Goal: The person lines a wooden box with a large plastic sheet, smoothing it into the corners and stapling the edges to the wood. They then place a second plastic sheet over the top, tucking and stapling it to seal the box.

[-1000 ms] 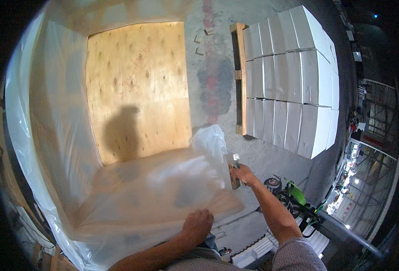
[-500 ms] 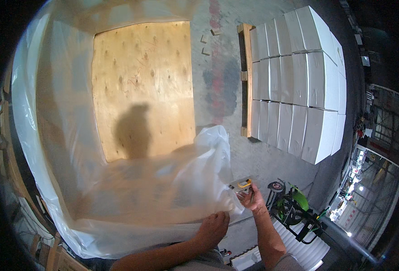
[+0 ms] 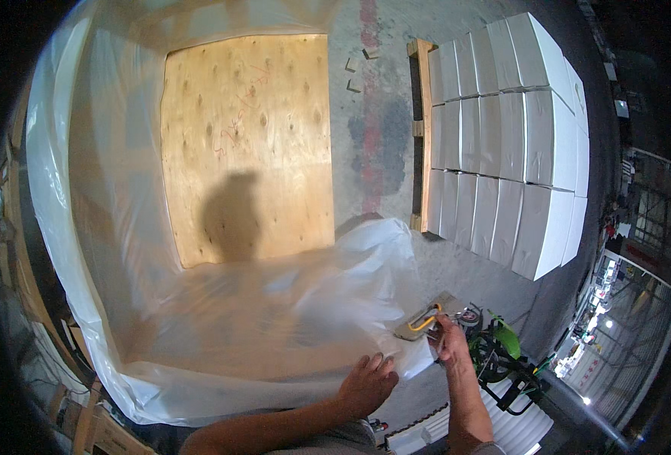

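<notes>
My right hand (image 3: pixel 452 341) is closed on a staple gun (image 3: pixel 420 321) with a grey metal body and a yellow handle, beside the right end of the sheet. Translucent plastic sheeting (image 3: pixel 267 311) drapes over the box walls and bunches up near this hand. A loose white flap hangs just below the tool; whether my fingers also touch it, I cannot tell. My left hand (image 3: pixel 369 385) rests at the near edge of the sheeting, palm down, fingers a little apart. Between the draped walls lies a plywood panel (image 3: pixel 290 114) bearing red marks and a shadow.
White boxes (image 3: pixel 487 136) stand stacked on a wooden pallet (image 3: pixel 424 114) at the right. Small angled pieces (image 3: pixel 352 86) lie on the concrete floor (image 3: pixel 385 61). A green and black wheeled machine (image 3: pixel 498 345) stands right of my arm, above white corrugated material (image 3: pixel 521 421).
My left hand has moved slightly right, its fingers loosening from a closed shape. My right hand has shifted right with the staple gun, and the sheet's right end spreads farther right.
</notes>
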Demonstrator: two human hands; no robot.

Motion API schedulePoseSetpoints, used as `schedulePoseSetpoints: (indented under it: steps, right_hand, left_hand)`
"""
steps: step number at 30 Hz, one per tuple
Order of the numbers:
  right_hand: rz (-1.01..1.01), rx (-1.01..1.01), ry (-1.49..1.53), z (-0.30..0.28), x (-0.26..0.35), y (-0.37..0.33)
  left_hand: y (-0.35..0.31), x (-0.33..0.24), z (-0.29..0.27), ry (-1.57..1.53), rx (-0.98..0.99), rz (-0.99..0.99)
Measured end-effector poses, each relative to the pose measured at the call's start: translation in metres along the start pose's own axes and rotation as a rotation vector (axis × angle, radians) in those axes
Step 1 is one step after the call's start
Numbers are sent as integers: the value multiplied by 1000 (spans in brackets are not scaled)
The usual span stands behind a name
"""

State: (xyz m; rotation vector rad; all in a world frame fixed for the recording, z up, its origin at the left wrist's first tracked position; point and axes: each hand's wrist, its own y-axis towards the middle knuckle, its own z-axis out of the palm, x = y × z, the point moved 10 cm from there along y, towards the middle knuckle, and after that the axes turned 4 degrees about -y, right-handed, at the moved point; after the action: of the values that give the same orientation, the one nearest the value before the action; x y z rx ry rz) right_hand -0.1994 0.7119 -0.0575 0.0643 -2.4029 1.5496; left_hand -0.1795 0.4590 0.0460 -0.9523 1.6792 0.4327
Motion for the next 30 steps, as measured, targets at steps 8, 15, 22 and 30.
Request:
schedulePoseSetpoints:
  steps: [8, 15, 22, 30]
  right_hand:
    - [-204, -171, -328, -19, 52, -96]
    - [-284, -179, -1053, 13, 73, -90]
    - [-572, 214, -1434, 201, 109, -60]
    - [-28, 723, -1682, 294, 9, 104]
  left_hand:
    - [-19, -6, 13, -327, -49, 48]
    - [-29, -11, 34, -64, 2, 220]
    - [-36, -6, 42, -110, 19, 266]
    - [-41, 3, 37, -197, -88, 327]
